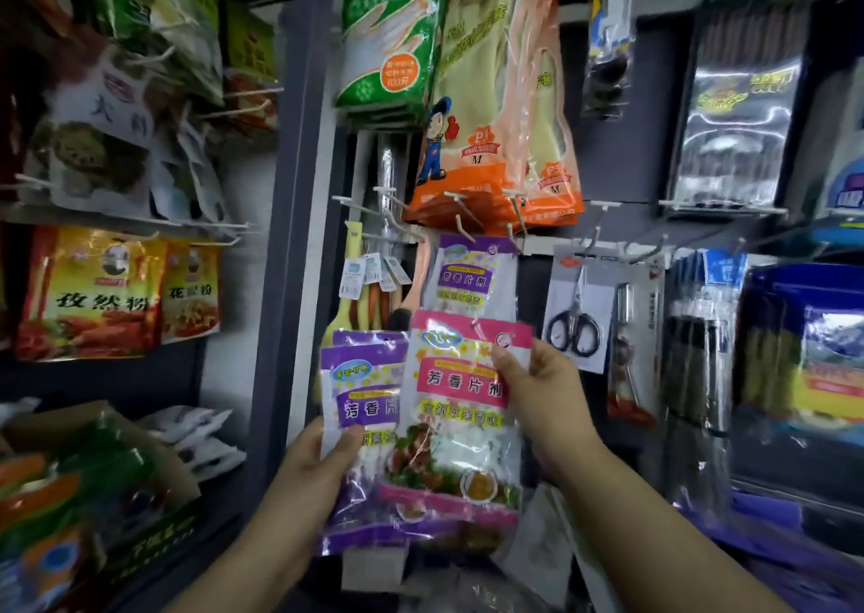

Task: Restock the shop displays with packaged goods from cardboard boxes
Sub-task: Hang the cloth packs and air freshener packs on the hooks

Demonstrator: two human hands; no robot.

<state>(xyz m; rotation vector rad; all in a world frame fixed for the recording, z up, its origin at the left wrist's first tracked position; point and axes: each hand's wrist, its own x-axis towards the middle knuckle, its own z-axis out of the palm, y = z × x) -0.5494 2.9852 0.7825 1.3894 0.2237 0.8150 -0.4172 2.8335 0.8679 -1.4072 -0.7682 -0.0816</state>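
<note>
My left hand [322,463] grips a small stack of purple packets [362,406] by their left edge, thumb across the front. My right hand [542,392] pinches a pink packet [458,425] near its top right corner and holds it up in front of the display. Its lower part overlaps the purple stack. Just above, another purple packet [472,275] hangs on a white peg hook [467,224].
Orange glove packs [505,112] and green glove packs [388,37] hang above. Scissors on a card [579,313] hang to the right, spice bags [89,294] on the left shelf. An open cardboard box [93,486] with goods stands at the lower left.
</note>
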